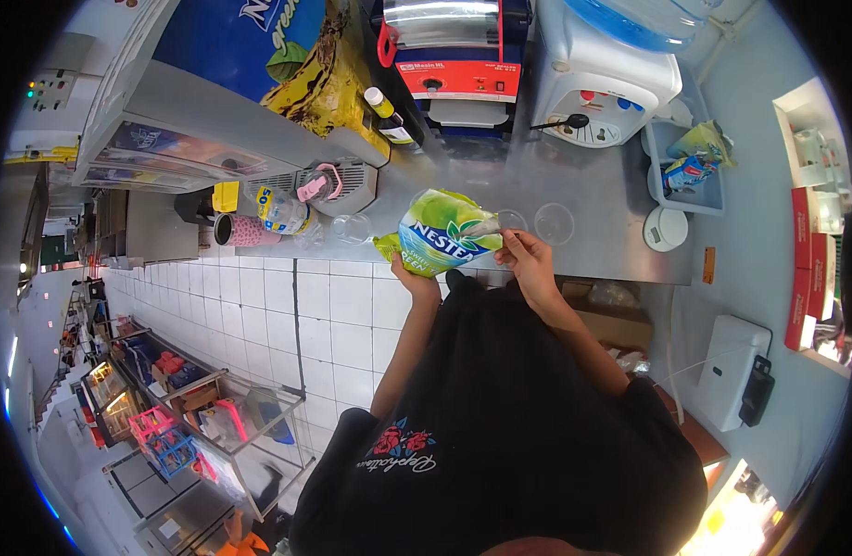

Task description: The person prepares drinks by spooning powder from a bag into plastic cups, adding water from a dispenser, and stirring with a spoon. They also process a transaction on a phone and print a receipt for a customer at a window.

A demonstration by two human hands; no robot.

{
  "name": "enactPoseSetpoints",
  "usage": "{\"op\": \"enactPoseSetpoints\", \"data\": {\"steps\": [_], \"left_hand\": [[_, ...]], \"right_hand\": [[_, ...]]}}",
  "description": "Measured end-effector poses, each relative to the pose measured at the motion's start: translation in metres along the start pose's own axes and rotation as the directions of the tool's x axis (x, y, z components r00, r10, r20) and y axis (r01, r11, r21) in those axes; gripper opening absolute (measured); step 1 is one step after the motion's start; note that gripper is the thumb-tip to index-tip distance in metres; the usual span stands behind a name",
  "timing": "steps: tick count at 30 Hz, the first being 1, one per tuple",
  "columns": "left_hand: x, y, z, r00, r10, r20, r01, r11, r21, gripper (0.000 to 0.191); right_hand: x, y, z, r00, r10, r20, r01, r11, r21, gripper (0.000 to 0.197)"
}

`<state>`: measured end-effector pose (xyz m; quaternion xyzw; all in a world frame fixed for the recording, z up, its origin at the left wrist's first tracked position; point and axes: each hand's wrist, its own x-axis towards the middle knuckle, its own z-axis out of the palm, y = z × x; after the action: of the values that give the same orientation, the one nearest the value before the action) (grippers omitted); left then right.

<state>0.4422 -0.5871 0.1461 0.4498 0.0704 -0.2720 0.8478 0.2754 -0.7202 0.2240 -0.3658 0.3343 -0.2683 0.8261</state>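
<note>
Over the front edge of a stainless steel counter [606, 257], my left hand [414, 278] grips the lower left corner of a green Nestea drink powder pouch [433, 233]. My right hand [526, 258] pinches the pouch's upper right edge, where a silvery inner surface shows. Behind the pouch and to its right, clear plastic cups [554, 224] stand on the counter; the pouch partly hides some of them. Another clear cup [351, 228] is left of the pouch. The pouch's contents are hidden.
A red cup sealing machine [460, 80] and a white water dispenser [606, 90] stand at the back. A drink dispenser [224, 76] is at left, near a pink patterned tumbler [245, 231]. On the right are a white kitchen scale [665, 229] and a plastic bin [711, 198] with pouches.
</note>
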Motion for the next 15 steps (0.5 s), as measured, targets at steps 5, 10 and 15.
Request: {"op": "enactPoseSetpoints", "data": {"steps": [5, 10, 15], "left_hand": [[0.008, -0.006, -0.018, 0.999, 0.005, 0.031, -0.004, 1.0, -0.016, 0.056], [0.006, -0.001, -0.013, 0.999, 0.033, -0.013, -0.032, 0.997, 0.075, 0.058], [0.01, 0.006, -0.003, 1.0, 0.018, -0.001, -0.017, 0.986, 0.167, 0.061]], "right_hand": [[-0.003, -0.001, 0.003, 0.999, -0.016, -0.032, 0.017, 0.999, 0.032, 0.029], [-0.006, -0.006, -0.005, 0.995, -0.027, -0.095, 0.03, 0.999, 0.034, 0.03], [-0.004, -0.01, -0.03, 0.984, -0.087, -0.156, 0.089, 0.996, 0.007, 0.03]]}}
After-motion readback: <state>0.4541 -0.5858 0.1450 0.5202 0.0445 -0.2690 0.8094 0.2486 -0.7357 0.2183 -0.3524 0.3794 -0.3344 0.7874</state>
